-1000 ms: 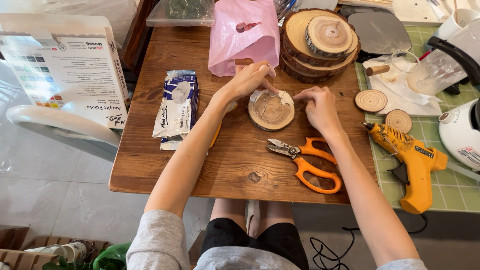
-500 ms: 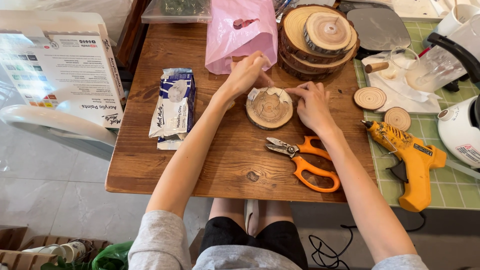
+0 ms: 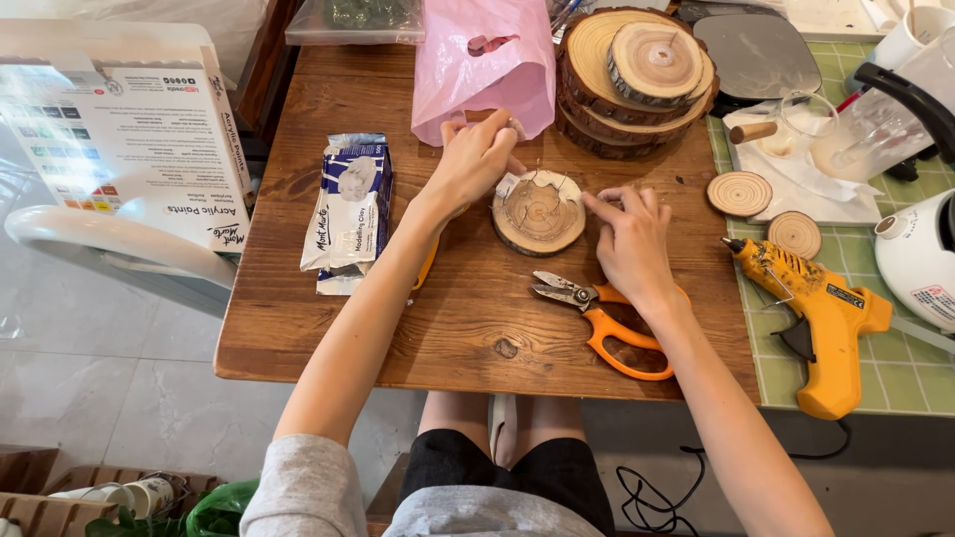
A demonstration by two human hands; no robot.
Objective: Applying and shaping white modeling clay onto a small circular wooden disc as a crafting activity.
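Note:
A round wood slice [image 3: 538, 214] lies on the wooden table [image 3: 468, 328], with white material along its upper edge. My left hand [image 3: 476, 159] sits at its upper left, fingertips pinching a small white piece at the rim. At the slice's right edge my right hand [image 3: 629, 237] rests on the table with its index finger touching the rim. Orange-handled scissors [image 3: 607, 323] lie just below that hand.
A yellow glue gun [image 3: 814, 308] lies on a green mat at right. Stacked wood slices [image 3: 637, 75] and a pink bag [image 3: 487, 65] stand behind. A clay packet [image 3: 348, 211] lies left, two small wood discs [image 3: 741, 193] right. A white kettle [image 3: 920, 259] is at far right.
My left hand has shifted from over the slice to its upper left edge. My right hand stays at the slice's right side.

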